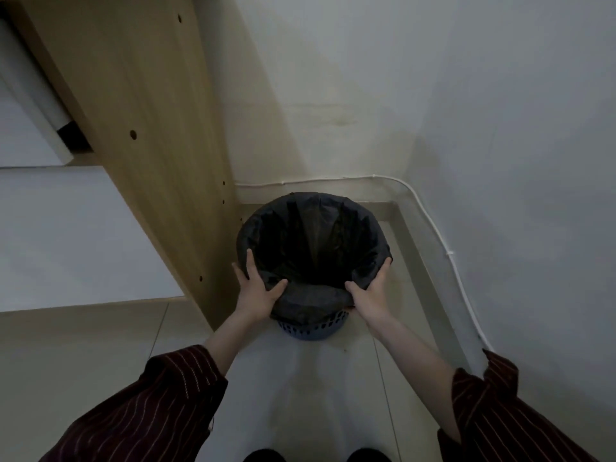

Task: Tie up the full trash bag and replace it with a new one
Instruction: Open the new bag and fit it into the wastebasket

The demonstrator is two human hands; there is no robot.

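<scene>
The trash bag was black and the bin blue, with rows of small slots. The sleeves were dark red with thin pale stripes, the panel light wood-grain.

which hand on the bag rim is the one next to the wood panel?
The left hand: it grips the black plastic trash bag at the rim beside the light wooden panel. The right hand grips the opposite side, toward the white wall.

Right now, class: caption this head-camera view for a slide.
The left hand and right hand hold a black trash bag at a blue bin's rim.
</scene>
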